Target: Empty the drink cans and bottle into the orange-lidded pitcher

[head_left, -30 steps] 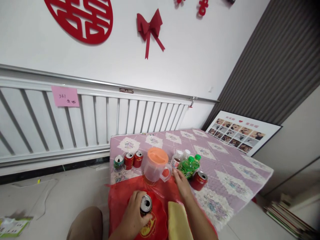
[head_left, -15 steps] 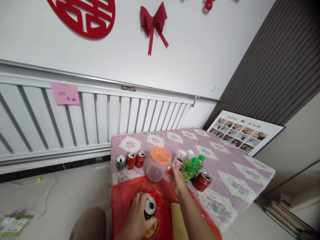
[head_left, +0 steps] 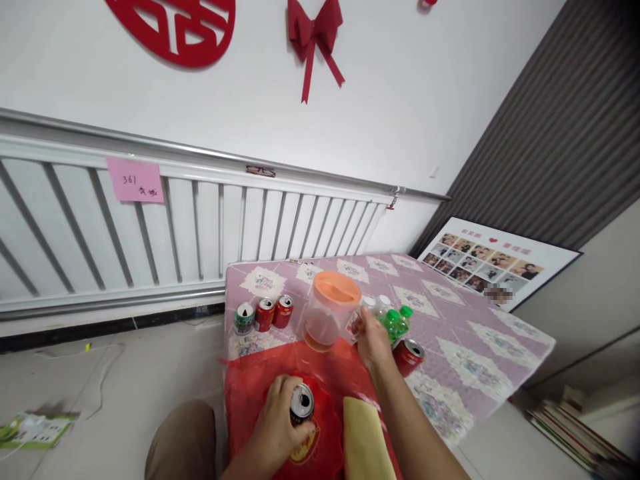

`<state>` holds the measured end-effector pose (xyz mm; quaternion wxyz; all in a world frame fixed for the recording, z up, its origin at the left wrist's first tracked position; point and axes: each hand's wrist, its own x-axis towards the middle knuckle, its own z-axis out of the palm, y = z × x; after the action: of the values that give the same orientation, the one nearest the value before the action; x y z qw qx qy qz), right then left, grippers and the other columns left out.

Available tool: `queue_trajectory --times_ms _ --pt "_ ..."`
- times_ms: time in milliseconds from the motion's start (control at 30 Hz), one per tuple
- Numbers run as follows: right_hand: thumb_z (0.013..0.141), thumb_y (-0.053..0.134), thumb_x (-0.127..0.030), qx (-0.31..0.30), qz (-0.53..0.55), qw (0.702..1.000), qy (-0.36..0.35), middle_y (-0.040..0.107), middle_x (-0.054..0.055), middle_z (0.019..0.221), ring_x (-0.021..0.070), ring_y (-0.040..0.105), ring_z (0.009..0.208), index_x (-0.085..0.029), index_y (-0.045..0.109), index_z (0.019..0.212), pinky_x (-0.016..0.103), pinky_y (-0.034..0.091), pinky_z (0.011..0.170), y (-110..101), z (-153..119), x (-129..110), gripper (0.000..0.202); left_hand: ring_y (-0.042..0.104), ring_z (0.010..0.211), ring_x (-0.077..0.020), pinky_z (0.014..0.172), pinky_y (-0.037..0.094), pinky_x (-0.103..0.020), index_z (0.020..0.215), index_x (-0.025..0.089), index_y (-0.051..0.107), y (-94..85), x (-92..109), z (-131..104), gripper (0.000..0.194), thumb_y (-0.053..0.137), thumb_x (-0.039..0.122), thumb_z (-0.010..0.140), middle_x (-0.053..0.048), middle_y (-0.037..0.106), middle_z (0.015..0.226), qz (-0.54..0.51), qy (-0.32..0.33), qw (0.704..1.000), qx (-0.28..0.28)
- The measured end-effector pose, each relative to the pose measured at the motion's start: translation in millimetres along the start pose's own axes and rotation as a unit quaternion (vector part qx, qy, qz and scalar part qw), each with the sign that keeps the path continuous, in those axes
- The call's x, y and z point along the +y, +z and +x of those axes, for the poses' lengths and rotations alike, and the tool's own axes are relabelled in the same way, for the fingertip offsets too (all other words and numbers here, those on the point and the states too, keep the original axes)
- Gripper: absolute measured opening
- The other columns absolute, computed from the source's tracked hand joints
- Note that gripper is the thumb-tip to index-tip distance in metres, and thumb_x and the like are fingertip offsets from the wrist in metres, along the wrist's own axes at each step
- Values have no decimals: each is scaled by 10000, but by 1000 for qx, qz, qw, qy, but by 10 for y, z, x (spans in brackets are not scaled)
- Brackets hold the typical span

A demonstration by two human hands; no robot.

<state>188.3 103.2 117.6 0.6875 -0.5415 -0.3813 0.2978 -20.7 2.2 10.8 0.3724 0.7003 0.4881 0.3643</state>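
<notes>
My left hand (head_left: 281, 421) is wrapped round a dark can (head_left: 302, 404) with an opened top, over a red scalloped tray (head_left: 327, 427). My right hand (head_left: 371, 337) grips the handle side of a clear pitcher (head_left: 325, 319) with an orange lid (head_left: 334, 288). A little amber liquid lies in the bottom of the pitcher, which looks slightly tilted and held up over the red cloth (head_left: 250, 383). The handle itself is mostly hidden by the fingers.
A green can (head_left: 245, 320) and two red cans (head_left: 265, 315) stand at the left. Behind my right hand are several bottles with green and white caps (head_left: 393, 316), and a red can (head_left: 409, 358). A folded yellow cloth (head_left: 367, 440) lies at the front.
The pitcher has risen and moved right in my right hand. My left hand still holds the dark can in nearly the same place. The view has shifted slightly.
</notes>
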Motion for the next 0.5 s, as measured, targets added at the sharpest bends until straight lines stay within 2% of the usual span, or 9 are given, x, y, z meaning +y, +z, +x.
queue_trajectory --times_ms 167,333,400,500 --pt "739 642 -573 -33 -28 999 -4 419 -64 469 108 386 483 -227 472 504 261 361 521 -301 -76 -470 452 520 1069 -234 980 411 -381 1111 247 516 -13 -9 -13 567 689 101 592 -47 547 1119 -3 10 1000 13" --pt "700 693 -572 -70 -84 994 15 387 -63 457 104 334 460 -218 453 485 258 301 466 -633 -327 -842 479 527 1059 -234 960 426 -374 1123 247 518 -9 -51 -18 600 719 104 577 -42 544 1123 -8 21 1000 22" --pt "721 651 -599 -93 -155 983 14 417 -49 460 107 352 462 -212 472 487 254 310 464 -748 -440 -938 487 526 1058 -235 955 429 -375 1126 246 517 -8 -61 -18 607 726 105 574 -41 544 1121 -8 27 999 25" --pt "740 609 -615 -127 -240 962 12 540 -4 524 132 459 521 -196 574 538 248 373 504 -886 -578 -1023 466 523 1054 -231 953 427 -378 1127 248 512 -9 -65 -19 596 717 104 587 -37 542 1114 -6 33 999 24"
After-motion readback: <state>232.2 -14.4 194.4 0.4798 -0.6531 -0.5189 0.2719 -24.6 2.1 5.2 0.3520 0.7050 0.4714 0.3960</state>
